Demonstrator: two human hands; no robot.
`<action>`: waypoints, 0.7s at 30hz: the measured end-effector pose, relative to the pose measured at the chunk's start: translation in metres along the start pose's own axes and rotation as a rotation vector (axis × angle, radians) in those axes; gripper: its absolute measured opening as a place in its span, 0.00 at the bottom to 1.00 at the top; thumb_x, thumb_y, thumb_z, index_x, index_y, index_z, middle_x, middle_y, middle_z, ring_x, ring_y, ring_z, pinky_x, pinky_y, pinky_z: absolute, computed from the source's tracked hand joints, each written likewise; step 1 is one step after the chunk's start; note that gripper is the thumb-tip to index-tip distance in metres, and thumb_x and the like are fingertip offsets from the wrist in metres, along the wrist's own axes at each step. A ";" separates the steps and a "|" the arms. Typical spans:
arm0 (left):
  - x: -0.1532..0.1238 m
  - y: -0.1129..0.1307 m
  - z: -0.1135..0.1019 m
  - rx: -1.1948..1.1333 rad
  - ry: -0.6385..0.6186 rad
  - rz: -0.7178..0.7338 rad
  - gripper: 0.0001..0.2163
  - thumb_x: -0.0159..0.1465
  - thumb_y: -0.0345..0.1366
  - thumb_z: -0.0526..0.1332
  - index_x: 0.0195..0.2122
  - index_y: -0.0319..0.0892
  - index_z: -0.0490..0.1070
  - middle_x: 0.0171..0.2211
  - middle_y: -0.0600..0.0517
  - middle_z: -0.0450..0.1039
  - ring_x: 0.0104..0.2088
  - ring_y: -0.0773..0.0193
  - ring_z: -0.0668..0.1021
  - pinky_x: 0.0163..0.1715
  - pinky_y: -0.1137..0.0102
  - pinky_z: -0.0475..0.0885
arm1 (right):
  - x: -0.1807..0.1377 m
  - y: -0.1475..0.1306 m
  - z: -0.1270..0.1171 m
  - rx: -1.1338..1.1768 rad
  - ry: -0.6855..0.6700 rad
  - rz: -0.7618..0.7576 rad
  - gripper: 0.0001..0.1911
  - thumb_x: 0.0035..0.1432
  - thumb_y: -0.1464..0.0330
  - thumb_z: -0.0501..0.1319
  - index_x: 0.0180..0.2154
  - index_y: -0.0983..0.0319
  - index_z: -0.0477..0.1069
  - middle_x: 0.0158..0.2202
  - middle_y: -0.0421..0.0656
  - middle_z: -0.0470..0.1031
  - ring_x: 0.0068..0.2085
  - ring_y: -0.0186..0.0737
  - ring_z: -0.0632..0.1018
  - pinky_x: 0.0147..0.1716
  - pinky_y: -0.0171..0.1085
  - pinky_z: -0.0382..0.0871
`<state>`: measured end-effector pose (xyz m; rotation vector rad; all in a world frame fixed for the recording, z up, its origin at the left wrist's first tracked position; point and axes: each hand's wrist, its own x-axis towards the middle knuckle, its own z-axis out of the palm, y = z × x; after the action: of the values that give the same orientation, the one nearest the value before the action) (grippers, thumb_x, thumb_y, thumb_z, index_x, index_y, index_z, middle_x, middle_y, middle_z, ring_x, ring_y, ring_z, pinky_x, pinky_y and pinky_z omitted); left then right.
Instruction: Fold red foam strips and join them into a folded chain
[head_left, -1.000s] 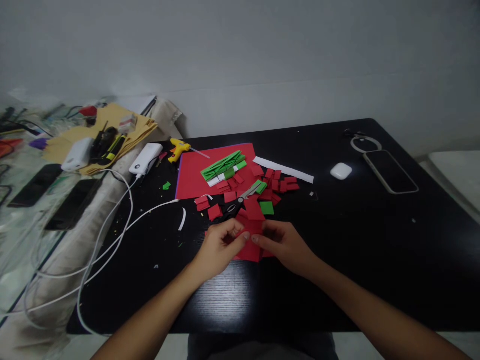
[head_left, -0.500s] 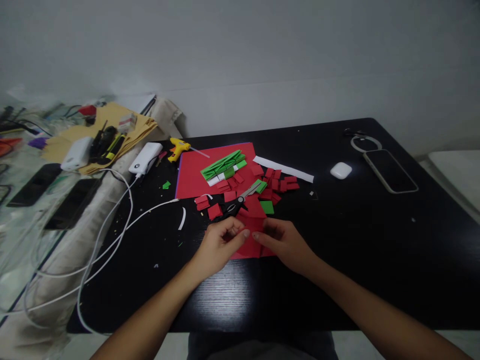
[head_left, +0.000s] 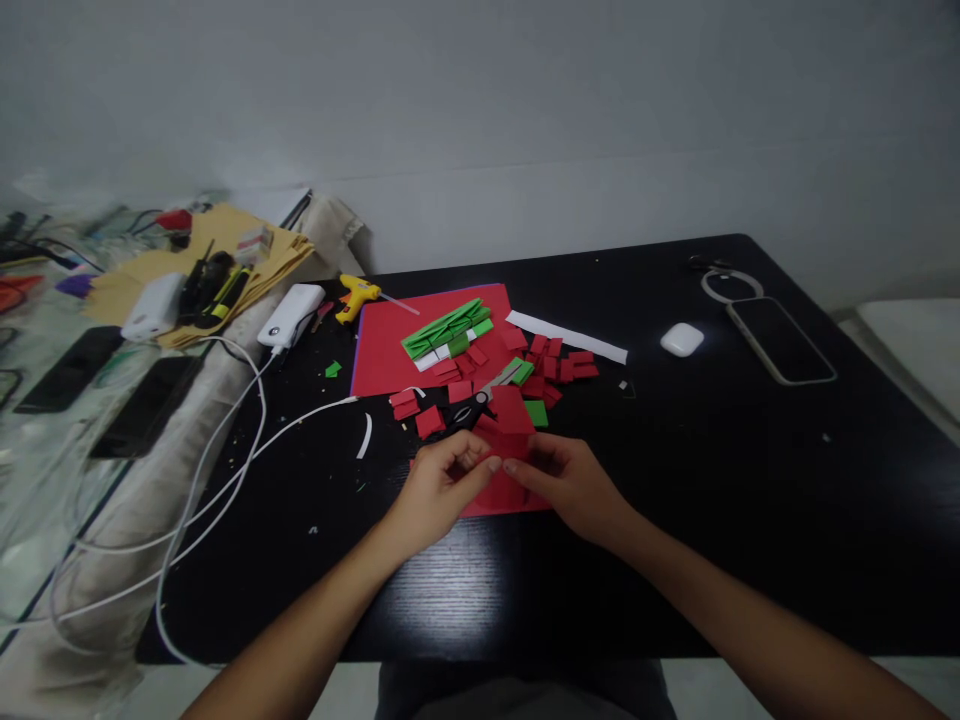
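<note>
My left hand (head_left: 448,482) and my right hand (head_left: 559,478) pinch a piece of red paper (head_left: 511,410) between thumbs and fingers, thumbs almost meeting. The paper stands up from the hands, its lower part partly hidden by the fingers. Beneath it, another red sheet (head_left: 499,500) lies on the table. Just beyond the hands rest black-handled scissors (head_left: 482,398), blades pointing away to the right. Small folded red pieces (head_left: 430,422) and a green folded piece (head_left: 536,413) lie around them. Farther back, a pleated green paper strip (head_left: 450,328) sits on a large red sheet (head_left: 382,345).
A yellow glue gun (head_left: 358,297) lies behind the red sheet at left. White cables (head_left: 259,440) run across the left edge from a power bank (head_left: 291,315). A white paper strip (head_left: 566,336), an earbud case (head_left: 682,340) and a phone (head_left: 780,341) lie to the right.
The red paper between my fingers has tilted, its upper part now a flat, plainer face toward me. Both hands stay in nearly the same place.
</note>
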<state>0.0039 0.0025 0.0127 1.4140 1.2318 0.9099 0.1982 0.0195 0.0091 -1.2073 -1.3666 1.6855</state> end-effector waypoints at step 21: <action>-0.001 0.001 -0.001 0.030 -0.028 0.025 0.14 0.70 0.44 0.61 0.32 0.39 0.72 0.24 0.56 0.66 0.26 0.68 0.67 0.27 0.73 0.62 | 0.000 -0.002 0.000 0.007 -0.001 -0.029 0.15 0.57 0.55 0.70 0.32 0.61 0.80 0.31 0.41 0.81 0.33 0.40 0.78 0.36 0.38 0.73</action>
<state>0.0027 0.0020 0.0137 1.4640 1.2139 0.8897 0.1982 0.0198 0.0110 -1.1772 -1.3719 1.6700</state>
